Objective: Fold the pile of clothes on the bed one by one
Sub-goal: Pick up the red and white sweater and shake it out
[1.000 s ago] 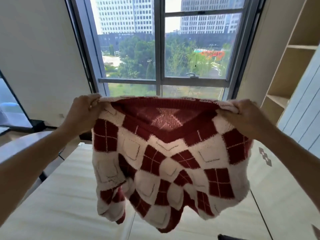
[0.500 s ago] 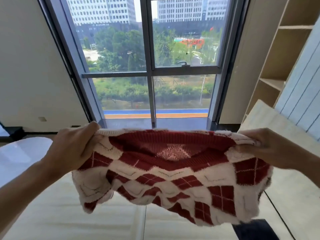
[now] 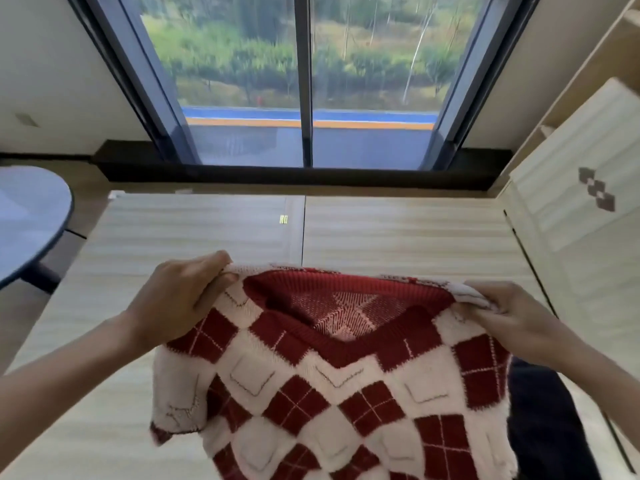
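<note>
No readable label shows on the red-and-white argyle sweater (image 3: pixel 332 382), held over the bed (image 3: pixel 207 237), its shoulders pinched by the curled left hand (image 3: pixel 180 299) and right hand (image 3: pixel 512 320).

The sweater (image 3: pixel 346 393) is red-and-cream argyle (solid red at the neck) — the bed (image 3: pixel 398 230) pale beige, faintly striped.
</note>
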Available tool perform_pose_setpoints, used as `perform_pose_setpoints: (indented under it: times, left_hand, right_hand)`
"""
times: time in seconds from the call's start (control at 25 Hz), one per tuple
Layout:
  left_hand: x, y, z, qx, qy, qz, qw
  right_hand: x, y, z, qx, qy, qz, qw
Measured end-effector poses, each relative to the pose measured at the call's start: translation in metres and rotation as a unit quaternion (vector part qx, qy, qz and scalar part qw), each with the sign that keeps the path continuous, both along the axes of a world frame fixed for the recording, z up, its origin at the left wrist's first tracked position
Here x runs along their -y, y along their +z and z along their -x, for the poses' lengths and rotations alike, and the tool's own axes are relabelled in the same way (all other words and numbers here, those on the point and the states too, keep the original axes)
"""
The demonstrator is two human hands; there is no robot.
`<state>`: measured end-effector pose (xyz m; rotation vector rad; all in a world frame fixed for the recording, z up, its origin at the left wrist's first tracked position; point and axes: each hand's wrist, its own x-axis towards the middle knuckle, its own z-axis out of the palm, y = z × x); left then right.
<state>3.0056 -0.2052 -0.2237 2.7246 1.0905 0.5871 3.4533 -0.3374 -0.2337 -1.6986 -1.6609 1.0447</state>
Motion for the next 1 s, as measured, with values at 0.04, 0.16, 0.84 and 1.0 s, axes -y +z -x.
perform_pose_setpoints:
  times: [0.04,0.16,0.84,1.0]
  left_hand:
    - [-0.02,-0.044,-0.002,-0.014,0.001,0.021,1.0]
    - [-0.084,-0.186,-0.019,-0.043,0.02,0.05,0.998]
    - [0.013,-0.658,-0.055,-0.112,0.208,0.175,0.956]
    - [0.053,-0.633,-0.033,0.092,0.462,0.219,0.854]
  right_hand:
    - [-0.016,-0.041,-0.002,0.013,-0.005,0.016,1.0]
    - [-0.078,-0.169,-0.002,0.098,-0.034,0.064,0.993]
    - [-0.063,-0.661,0.091,0.349,0.01,0.085,0.933]
    - [-0.033,-0.638,0.12,0.291,-0.004,0.01,0.957]
